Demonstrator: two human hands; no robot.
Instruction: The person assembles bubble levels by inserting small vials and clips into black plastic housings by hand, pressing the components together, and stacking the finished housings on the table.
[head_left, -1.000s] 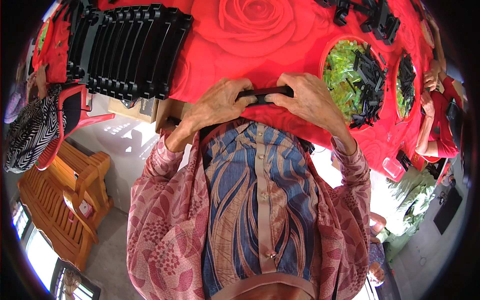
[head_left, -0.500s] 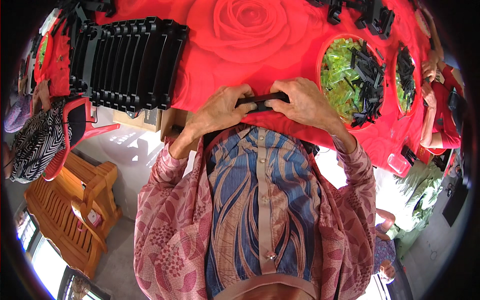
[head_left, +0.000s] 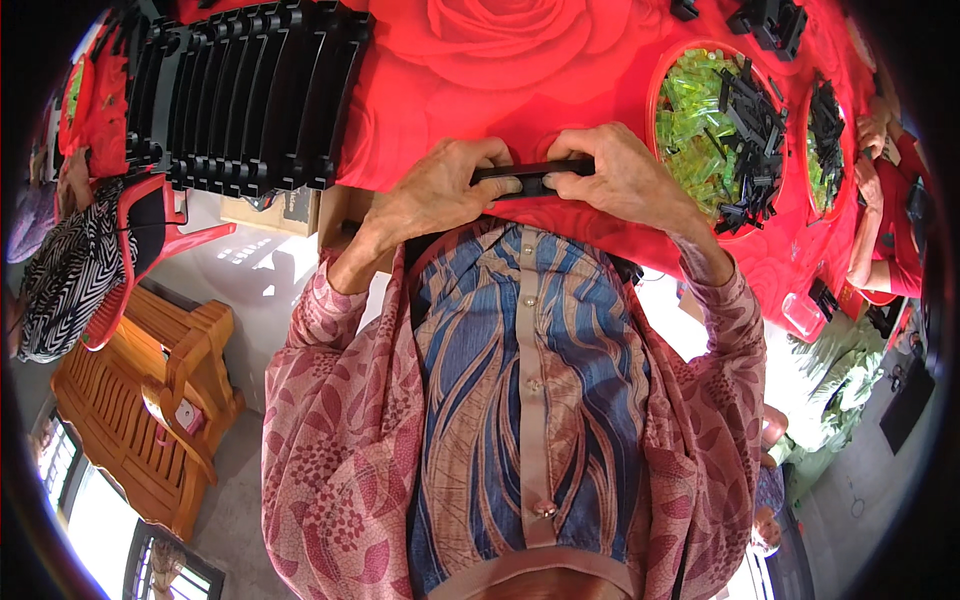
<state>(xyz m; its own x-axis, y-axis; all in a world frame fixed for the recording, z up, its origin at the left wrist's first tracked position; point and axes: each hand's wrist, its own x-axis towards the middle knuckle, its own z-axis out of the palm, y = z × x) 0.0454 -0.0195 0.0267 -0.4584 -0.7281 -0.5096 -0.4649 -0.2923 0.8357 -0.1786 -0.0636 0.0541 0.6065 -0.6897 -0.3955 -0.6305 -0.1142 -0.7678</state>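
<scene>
Both hands grip one black plastic bar-shaped part (head_left: 531, 171) near the table's front edge. My left hand (head_left: 443, 190) is closed round its left end, thumb on the near side. Round the other end my right hand (head_left: 625, 180) is closed, its thumb pressing near the middle of the part. The two thumbs lie close together. Fingers hide both ends of the part and most of its underside. Right of my right hand stands a round red tray (head_left: 652, 110), holding yellow-green translucent pieces (head_left: 685, 130) and small black strips (head_left: 750, 140).
A row of long black plastic parts (head_left: 250, 95) lies at the left on the red rose-patterned tablecloth (head_left: 490, 100). Black pieces (head_left: 770, 22) lie at the far right. Another tray (head_left: 826, 150) sits near a person in red (head_left: 895, 230). A wooden bench (head_left: 140, 400) stands lower left.
My right hand has shifted slightly right and up, and the thumbs are now nearer each other on the black part. The table scene has slid up a little in view.
</scene>
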